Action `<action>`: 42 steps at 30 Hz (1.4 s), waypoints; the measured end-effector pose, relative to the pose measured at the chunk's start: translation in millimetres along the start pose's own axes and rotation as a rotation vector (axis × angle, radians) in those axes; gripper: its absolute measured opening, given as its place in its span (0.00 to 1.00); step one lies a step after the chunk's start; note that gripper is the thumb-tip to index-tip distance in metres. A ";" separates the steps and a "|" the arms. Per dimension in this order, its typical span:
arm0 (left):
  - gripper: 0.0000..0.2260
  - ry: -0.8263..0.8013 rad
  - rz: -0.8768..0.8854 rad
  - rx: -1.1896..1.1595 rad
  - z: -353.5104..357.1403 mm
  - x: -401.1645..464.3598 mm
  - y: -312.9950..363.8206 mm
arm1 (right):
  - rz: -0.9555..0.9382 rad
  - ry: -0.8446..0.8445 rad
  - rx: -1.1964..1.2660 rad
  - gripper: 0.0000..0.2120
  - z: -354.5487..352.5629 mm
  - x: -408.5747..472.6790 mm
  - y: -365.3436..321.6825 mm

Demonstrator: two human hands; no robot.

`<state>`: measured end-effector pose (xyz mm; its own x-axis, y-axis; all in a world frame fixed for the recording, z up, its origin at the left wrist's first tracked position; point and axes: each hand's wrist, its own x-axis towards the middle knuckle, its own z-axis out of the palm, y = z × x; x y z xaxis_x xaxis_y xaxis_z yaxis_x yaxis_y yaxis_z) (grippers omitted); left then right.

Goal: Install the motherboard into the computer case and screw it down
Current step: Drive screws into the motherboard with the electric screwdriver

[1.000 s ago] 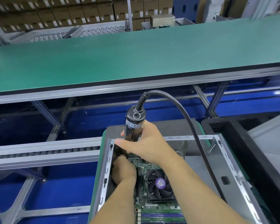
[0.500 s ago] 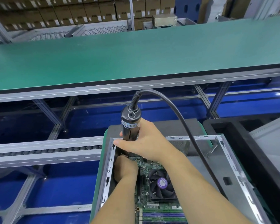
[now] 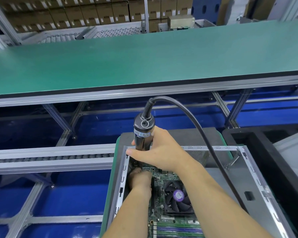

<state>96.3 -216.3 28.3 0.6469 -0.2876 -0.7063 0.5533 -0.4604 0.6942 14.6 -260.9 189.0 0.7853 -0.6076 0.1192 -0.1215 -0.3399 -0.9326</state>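
Note:
A green motherboard point(image 3: 163, 179) with a black fan cooler point(image 3: 178, 198) lies inside the open silver computer case point(image 3: 258, 182). My right hand point(image 3: 159, 152) grips a black electric screwdriver point(image 3: 143, 133), held upright over the board's far left corner. Its cable point(image 3: 201, 133) arcs to the right over the case. Lower down inside the case, my left hand point(image 3: 139, 180) curls its fingers near the screwdriver tip. The tip and whatever those fingers hold are hidden.
The case rests on a green mat point(image 3: 110, 186) beside a roller conveyor rail point(image 3: 50, 157) on the left. A black foam tray point(image 3: 258, 152) lies to the right. A long green worktop point(image 3: 144, 62) spans the back, with stacked cardboard boxes point(image 3: 76, 12) beyond.
The screwdriver and my right hand have shifted slightly left and lower toward the board's far left corner. My left hand stays by the tip.

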 end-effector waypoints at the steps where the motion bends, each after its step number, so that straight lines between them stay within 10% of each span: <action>1: 0.20 0.003 0.005 -0.010 0.6 -0.4 -0.3 | 0.001 0.000 -0.001 0.11 0.3 0.3 1.0; 42: 0.16 0.047 0.008 -0.058 3.5 -1.2 0.0 | 0.079 0.012 0.012 0.16 0.8 -1.6 1.4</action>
<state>93.7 -218.9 28.7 0.6744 -0.2504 -0.6946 0.5769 -0.4083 0.7074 13.6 -259.8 187.2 0.7664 -0.6404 0.0491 -0.1756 -0.2824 -0.9431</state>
